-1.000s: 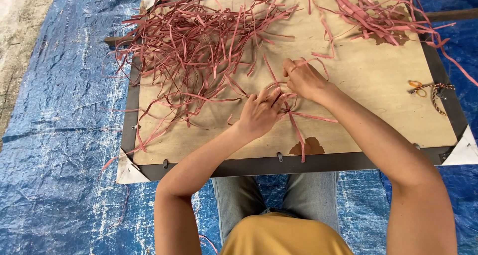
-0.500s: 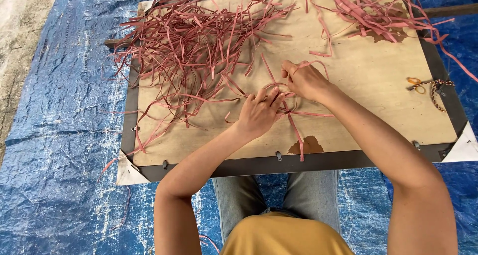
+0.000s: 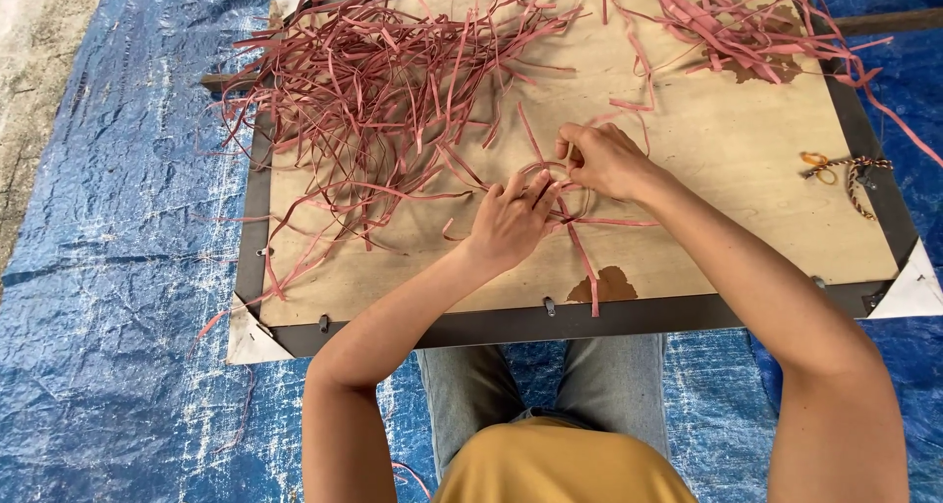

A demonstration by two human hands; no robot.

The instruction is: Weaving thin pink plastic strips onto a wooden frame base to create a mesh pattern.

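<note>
Where strips crowd, plywood board

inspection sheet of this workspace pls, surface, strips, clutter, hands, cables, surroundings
surface: plywood board in a dark frame, brown stains at its near edge and top right
job's things: a few pink strips under both hands; large tangled pile at the board's top left, smaller bunch top right
clutter: braided cord with an orange ring at the right edge
grippers: left hand pressing on the strips; right hand pinching a strip, grip closed
cables: nothing seen
surroundings: blue tarp under the board; bare ground at far left
</note>
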